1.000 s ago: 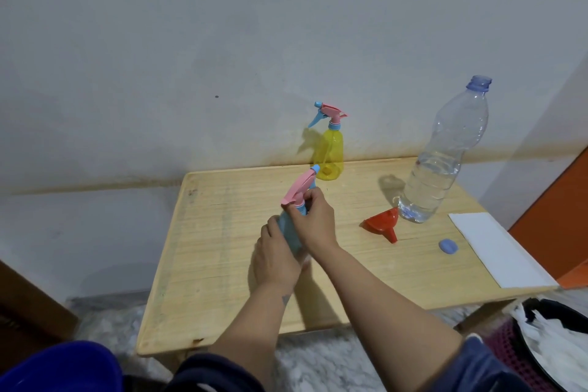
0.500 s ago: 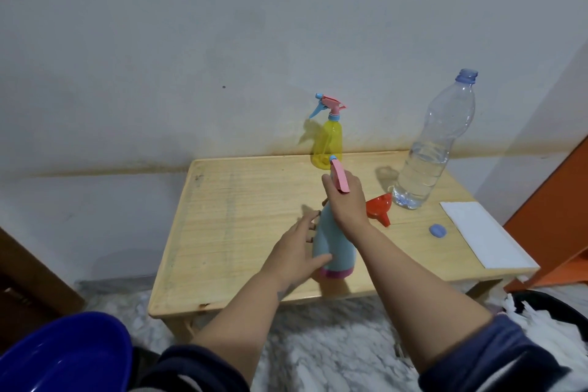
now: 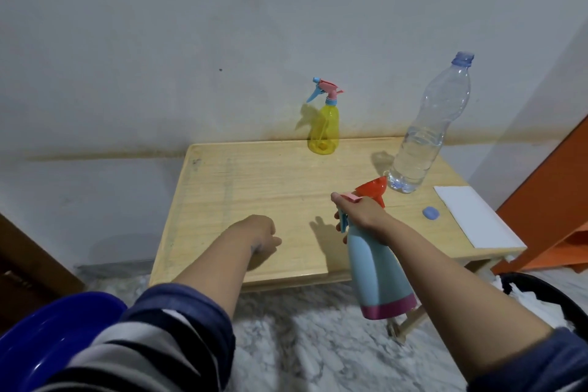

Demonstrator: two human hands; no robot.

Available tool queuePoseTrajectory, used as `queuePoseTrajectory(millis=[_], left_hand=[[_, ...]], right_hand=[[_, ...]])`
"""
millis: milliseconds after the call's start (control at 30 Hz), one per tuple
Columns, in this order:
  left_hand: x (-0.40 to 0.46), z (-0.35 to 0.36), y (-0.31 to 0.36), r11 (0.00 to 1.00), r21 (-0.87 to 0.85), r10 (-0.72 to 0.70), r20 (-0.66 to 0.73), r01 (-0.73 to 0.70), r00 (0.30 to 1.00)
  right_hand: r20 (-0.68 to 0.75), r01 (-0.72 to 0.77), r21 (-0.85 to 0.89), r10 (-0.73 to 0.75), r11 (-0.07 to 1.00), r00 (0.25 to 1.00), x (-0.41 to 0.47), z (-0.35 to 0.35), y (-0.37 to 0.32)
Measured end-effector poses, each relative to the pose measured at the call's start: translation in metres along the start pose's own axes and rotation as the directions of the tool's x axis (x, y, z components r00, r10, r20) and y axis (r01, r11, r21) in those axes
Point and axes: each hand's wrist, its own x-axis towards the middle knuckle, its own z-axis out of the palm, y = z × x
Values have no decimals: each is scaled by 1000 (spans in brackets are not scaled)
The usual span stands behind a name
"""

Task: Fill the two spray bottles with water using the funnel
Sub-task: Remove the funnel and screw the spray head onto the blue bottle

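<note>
My right hand (image 3: 362, 216) grips the pink-and-blue spray head of the light blue spray bottle (image 3: 378, 274) and holds the bottle in the air over the table's front edge. My left hand (image 3: 257, 232) hovers over the wooden table (image 3: 248, 194), fingers loosely curled, holding nothing. The yellow spray bottle (image 3: 324, 124) stands upright at the back by the wall, its spray head on. A red funnel (image 3: 373, 189) lies on the table just behind my right hand. The clear water bottle (image 3: 426, 134), cap off, stands at the back right, partly filled.
The water bottle's blue cap (image 3: 430, 212) lies right of the funnel. A white sheet (image 3: 474, 216) covers the table's right edge. A blue basin (image 3: 47, 337) sits at the lower left, a dark basket (image 3: 547, 299) at the lower right, an orange shelf (image 3: 560, 200) on the right.
My right hand lifted the blue spray bottle off the table and brought it toward me. My left hand let go of the bottle and moved left.
</note>
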Motion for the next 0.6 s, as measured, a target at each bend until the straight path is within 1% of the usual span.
queuePoseTrajectory(millis=[167,233,333,467,600], left_hand=[[-2,-10,-3,995,90,-35,47,31,998],[-4,-11,-2,996,85,-36,35,33,999],[-7,-12,-2,998,53,-34,14,33,999],[-10,-10,-5,998,19,-54,4,54,999],[-13,-12,-8,998,-17,-60,-11,60,998]], right_hand=[[-49,-40,18,41,999,998,-4,-10,3],[-73,-52,40,55,998,996,-4,-11,3],[-95,-47,-6,46,999,994,-3,-9,5],[-7,-31,56,31,998,999,-8,-3,4],[54,44,-8,-44,999,998,-13,10,2]])
